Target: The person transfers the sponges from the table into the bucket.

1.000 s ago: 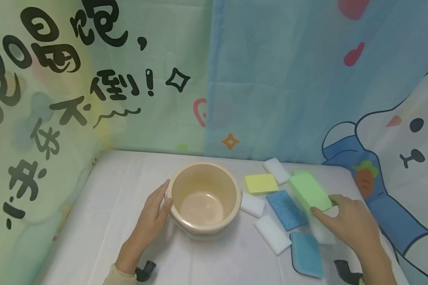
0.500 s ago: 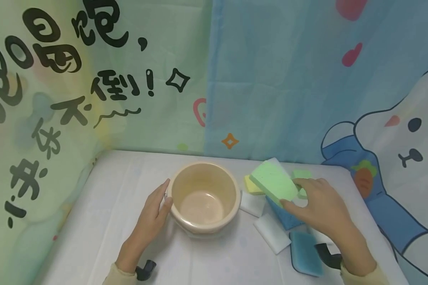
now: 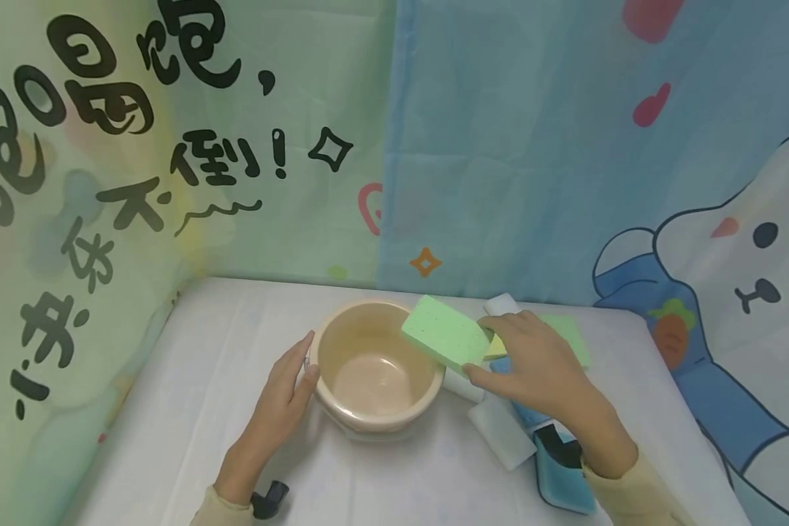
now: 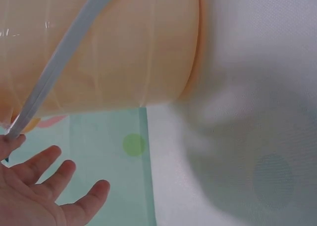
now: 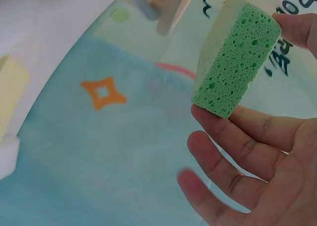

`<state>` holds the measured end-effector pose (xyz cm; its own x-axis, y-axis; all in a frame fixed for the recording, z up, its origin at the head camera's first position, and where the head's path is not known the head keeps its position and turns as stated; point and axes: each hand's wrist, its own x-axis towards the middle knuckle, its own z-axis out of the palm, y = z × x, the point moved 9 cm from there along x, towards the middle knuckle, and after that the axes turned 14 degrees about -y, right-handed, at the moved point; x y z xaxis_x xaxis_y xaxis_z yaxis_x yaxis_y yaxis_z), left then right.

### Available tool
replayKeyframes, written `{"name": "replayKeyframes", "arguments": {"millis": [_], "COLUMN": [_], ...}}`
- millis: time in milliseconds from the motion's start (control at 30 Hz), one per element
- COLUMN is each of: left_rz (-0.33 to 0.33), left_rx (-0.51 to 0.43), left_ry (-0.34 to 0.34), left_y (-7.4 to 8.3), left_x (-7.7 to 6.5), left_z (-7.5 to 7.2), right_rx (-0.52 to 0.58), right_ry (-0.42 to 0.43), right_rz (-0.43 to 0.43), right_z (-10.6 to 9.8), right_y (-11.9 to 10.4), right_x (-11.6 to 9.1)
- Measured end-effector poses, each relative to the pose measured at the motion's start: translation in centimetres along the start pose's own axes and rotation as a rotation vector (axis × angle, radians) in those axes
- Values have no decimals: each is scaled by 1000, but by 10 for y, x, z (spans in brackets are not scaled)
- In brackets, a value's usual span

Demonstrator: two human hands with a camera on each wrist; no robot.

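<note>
A cream-coloured bucket (image 3: pixel 368 420) stands upright on the white-covered table. My left hand (image 3: pixel 272 402) rests against its left rim with the fingers extended. In the left wrist view the fingers are spread beside the bucket's grey handle (image 4: pixel 59 57). My right hand (image 3: pixel 539 365) pinches a green sponge (image 3: pixel 447 334) between thumb and fingers, above the table, and the sponge overlaps the bucket's right rim in the head view. Its porous face and block shape show in the right wrist view, with the remaining fingers spread below it.
Right of the bucket lie white blocks (image 3: pixel 502 431), a yellow sponge (image 3: pixel 496 349), a blue sponge (image 3: pixel 531 416), a light-blue pad with a dark edge (image 3: pixel 562 482) and another green piece (image 3: pixel 568 337). My right arm partly hides them. A printed cloth (image 3: pixel 500 183) hangs behind the table.
My right hand has carried the green sponge leftward from over the sponges on the right to the bucket's right rim. The left hand and the bucket have stayed in place.
</note>
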<state>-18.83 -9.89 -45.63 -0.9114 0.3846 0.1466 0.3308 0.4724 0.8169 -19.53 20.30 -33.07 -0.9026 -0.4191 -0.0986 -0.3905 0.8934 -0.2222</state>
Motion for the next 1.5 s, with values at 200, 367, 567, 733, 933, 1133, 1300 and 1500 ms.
{"name": "replayKeyframes", "arguments": {"millis": [200, 367, 567, 733, 933, 1133, 1300, 1500], "left_rz": [-15, -17, -10, -4, -8, 5, 29, 13], "left_rx": [-1, 12, 12, 11, 16, 12, 11, 10], "left_ry": [-2, 9, 16, 18, 25, 23, 26, 18], "left_y": [-2, -3, -2, -1, -3, -2, 0, -2], "left_x": [0, 0, 1, 2, 2, 2, 2, 1], "left_z": [0, 0, 0, -1, -2, -1, -2, -2], "right_rx": [10, 30, 58, -9, -28, -59, -43, 15], "right_ry": [15, -13, -118, -180, -203, -241, -222, -176], "right_rz": [-71, -155, -208, -248, -292, -311, -364, -371], "right_z": [6, 19, 43, 59, 67, 77, 75, 62], "right_y": [-23, -40, -58, -70, -78, -81, -81, -77], "right_x": [18, 31, 47, 56, 64, 68, 66, 61]}}
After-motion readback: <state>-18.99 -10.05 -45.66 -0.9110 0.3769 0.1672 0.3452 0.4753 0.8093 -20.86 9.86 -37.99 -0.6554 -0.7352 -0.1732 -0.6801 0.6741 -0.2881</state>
